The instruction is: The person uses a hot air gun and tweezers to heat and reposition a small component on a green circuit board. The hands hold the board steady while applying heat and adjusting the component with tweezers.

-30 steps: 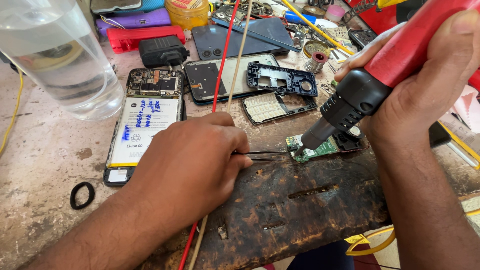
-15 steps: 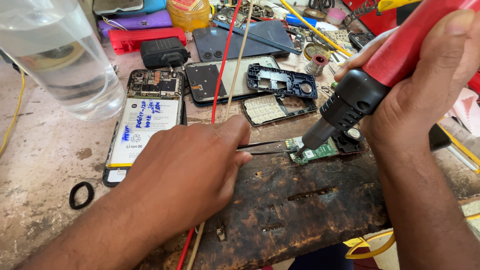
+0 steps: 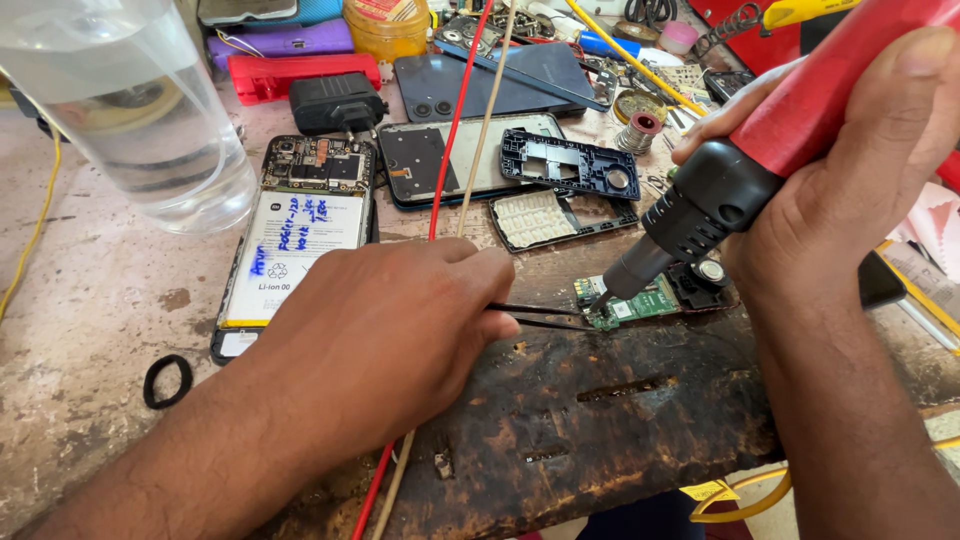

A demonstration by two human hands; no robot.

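Observation:
My left hand [image 3: 385, 330] rests on the scorched wooden block [image 3: 600, 420] and pinches black tweezers [image 3: 545, 316], whose tips touch a small green circuit board [image 3: 640, 303]. My right hand [image 3: 850, 190] grips a red and black hot-air tool [image 3: 760, 160] tilted down to the left. Its metal nozzle [image 3: 625, 275] hovers just above the left end of the board. The board lies on the block's far edge.
An opened phone with a white battery [image 3: 290, 250] lies left of my hand. Behind are a black frame [image 3: 570, 165], a dark back cover [image 3: 490, 85], a charger [image 3: 335, 100], solder spool [image 3: 640, 130] and a clear bottle [image 3: 130, 110]. Red wire [image 3: 450, 130] crosses the bench; a black ring [image 3: 167, 380] lies at left.
The tweezers' tips have stayed on the board while my left hand shifted slightly. The hot-air nozzle has held almost the same spot over the board.

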